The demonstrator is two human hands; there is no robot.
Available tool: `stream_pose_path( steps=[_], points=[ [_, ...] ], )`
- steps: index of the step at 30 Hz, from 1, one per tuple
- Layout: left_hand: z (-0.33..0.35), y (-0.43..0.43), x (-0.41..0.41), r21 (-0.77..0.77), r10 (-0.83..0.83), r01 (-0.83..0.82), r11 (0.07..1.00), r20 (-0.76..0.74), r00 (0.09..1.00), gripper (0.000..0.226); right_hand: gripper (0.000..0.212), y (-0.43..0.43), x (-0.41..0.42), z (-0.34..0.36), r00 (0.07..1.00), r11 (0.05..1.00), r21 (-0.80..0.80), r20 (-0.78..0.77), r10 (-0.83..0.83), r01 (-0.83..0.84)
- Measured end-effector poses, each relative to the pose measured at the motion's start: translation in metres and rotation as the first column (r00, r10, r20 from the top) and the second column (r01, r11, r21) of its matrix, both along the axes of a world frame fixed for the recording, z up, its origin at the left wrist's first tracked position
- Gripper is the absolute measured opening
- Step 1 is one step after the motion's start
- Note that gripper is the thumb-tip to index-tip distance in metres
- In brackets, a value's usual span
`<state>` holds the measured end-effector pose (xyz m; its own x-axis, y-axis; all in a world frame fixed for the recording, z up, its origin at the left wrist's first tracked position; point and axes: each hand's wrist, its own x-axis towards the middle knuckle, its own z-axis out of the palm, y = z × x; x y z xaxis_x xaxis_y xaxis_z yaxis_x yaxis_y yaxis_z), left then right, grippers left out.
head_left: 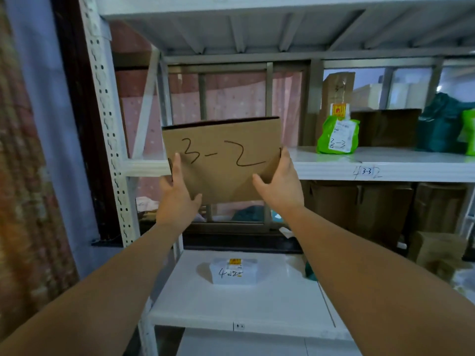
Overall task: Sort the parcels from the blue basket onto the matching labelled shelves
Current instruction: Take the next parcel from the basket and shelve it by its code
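Note:
A flat brown cardboard parcel (226,155) with "3-2" handwritten on it is held up in front of the middle white shelf (385,170), at the shelf's left end. My left hand (177,191) grips its lower left edge, fingers up along the side. My right hand (280,186) grips its lower right edge. The parcel's bottom part hangs below the shelf's front lip. The blue basket is out of view.
On the middle shelf stand a green bag marked "3-3" (338,137), a tall carton (336,96), a dark box (385,127) and a teal bag (442,124). The lower shelf (270,304) holds a white parcel marked "4-2" (232,271). Cartons (359,209) stand behind at right. A perforated upright (108,119) is at left.

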<state>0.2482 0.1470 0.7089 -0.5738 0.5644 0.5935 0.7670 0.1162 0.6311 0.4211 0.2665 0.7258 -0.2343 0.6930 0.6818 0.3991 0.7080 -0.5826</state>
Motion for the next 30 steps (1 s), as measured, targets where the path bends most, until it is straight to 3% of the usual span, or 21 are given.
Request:
stream_pose_path(
  steps=[3,8,11,13,16,18,22,27,30],
  points=[
    [0.028,0.026,-0.009,0.121,0.071,-0.060,0.991,-0.087,0.994,0.094,0.093,0.028,-0.012,0.024,1.000,0.999,0.032,0.002,0.002,-0.002],
    [0.074,0.094,-0.024,0.165,0.218,-0.192,0.967,-0.158,0.963,0.094,0.092,0.101,-0.041,0.059,0.998,0.998,0.053,-0.055,-0.017,0.020],
    [0.088,0.144,-0.037,0.217,0.227,-0.185,0.958,-0.188,0.955,0.098,0.089,0.157,-0.065,0.069,0.995,0.999,-0.033,-0.102,0.012,-0.015],
    [0.092,0.176,-0.050,0.220,0.219,-0.179,0.959,-0.170,0.961,0.100,0.083,0.190,-0.082,0.077,0.968,0.984,-0.120,-0.229,0.103,-0.133],
    [0.097,0.219,-0.069,0.190,0.194,-0.172,0.967,-0.099,0.976,0.100,0.074,0.228,-0.104,0.096,0.871,0.907,-0.249,-0.447,0.205,-0.341],
    [0.099,0.244,-0.086,0.145,0.156,-0.147,0.978,-0.054,0.986,0.101,0.074,0.251,-0.117,0.107,0.850,0.873,-0.312,-0.491,0.190,-0.375],
    [0.108,0.288,-0.126,0.109,-0.001,-0.010,0.994,0.093,0.996,0.105,0.062,0.292,-0.141,0.122,0.890,0.890,-0.354,-0.443,0.113,-0.289],
    [0.128,0.335,-0.157,0.278,-0.125,0.025,0.960,0.347,0.930,0.079,0.063,0.324,-0.167,0.127,0.933,0.922,-0.315,-0.345,0.108,-0.223],
    [0.128,0.357,-0.171,0.262,-0.188,0.072,0.962,0.452,0.872,0.075,0.060,0.342,-0.177,0.121,0.960,0.921,-0.337,-0.256,0.110,-0.195]
  ],
)
